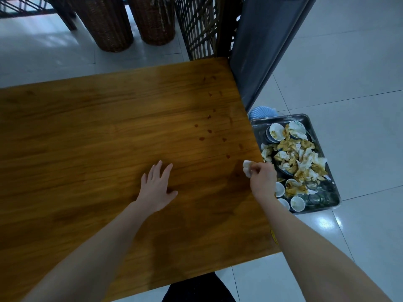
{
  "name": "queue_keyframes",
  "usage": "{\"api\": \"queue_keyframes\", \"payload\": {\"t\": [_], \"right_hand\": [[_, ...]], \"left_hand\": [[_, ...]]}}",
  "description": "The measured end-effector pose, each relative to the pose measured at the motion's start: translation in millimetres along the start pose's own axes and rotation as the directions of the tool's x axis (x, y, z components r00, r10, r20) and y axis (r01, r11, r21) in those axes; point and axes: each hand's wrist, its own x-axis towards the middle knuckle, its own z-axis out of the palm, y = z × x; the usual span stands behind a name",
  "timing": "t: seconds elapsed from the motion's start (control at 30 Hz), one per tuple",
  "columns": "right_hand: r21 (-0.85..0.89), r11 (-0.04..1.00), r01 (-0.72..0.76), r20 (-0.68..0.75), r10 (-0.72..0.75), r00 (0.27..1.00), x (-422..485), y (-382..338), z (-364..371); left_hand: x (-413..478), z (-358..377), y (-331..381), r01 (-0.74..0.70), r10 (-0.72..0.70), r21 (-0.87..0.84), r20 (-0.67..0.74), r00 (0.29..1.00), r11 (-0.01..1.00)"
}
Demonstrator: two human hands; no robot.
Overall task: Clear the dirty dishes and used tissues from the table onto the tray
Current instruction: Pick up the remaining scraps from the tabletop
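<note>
Head view: left hand (pixel 157 188) flat on the table (pixel 109 127), fingers spread; right hand (pixel 262 178) pinches a tissue (pixel 247 170) at the table's right edge, beside the tray (pixel 258 129) of dirty bowls (pixel 277 131). Yellow edge patch (pixel 274 236): unreadable.

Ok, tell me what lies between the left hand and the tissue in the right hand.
Head view: only bare table between the left hand and the tissue the right hand pinches; brown spots lie farther off.
</note>
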Motion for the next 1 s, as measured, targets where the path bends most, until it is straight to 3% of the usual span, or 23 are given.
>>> {"api": "queue_keyframes", "payload": {"t": [0.17,0.33,0.43,0.6,0.67,0.8,1.0], "right_hand": [[-0.046,0.996,0.070,0.053,-0.068,0.996,-31,-6,14],[0.015,0.940,0.341,0.200,-0.337,0.920,-103,-7,41],[0.030,0.939,0.343,0.201,-0.342,0.918,-100,-5,42],[0.009,0.898,0.439,0.327,-0.417,0.848,-79,5,37],[0.027,0.909,0.417,0.288,-0.406,0.867,-65,4,34],[0.025,0.972,0.233,0.140,-0.234,0.962,-14,-12,23],[-0.049,0.940,0.338,0.138,-0.329,0.934,-39,-17,26]], "left_hand": [[6,-11,5,0.015,-0.016,0.013,0.076,0.997,1.000],[15,-22,8,0.006,-0.010,0.041,0.111,0.994,0.999],[20,-25,8,0.004,-0.008,0.033,0.107,0.994,0.999],[32,-26,3,0.001,-0.003,0.028,0.078,0.997,1.000],[38,-26,1,0.004,-0.007,0.040,0.075,0.997,0.999],[49,-28,-6,-0.004,0.000,0.060,0.067,0.998,0.998],[68,-33,-1,-0.028,0.017,0.087,0.123,0.992,0.996]]}}
